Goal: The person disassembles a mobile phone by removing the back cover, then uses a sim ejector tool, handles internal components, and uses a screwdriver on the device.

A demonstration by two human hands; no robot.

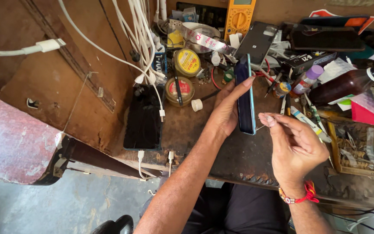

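Note:
My left hand [227,108] holds a blue-edged smartphone [245,97] upright on its long side above the dark workbench [234,160], fingers wrapped behind it and a fingertip on its top edge. My right hand [293,147] pinches a thin metal pin [261,126] between thumb and forefinger, its tip right at the phone's lower side edge. A red thread bracelet sits on my right wrist.
A black phone [143,117] lies flat at left with white charging cables [141,39] hanging over it. Round tins [187,63], a yellow multimeter [239,15], a brown bottle [347,84], a purple-capped bottle [308,79] and a tray of small tools [358,151] crowd the bench.

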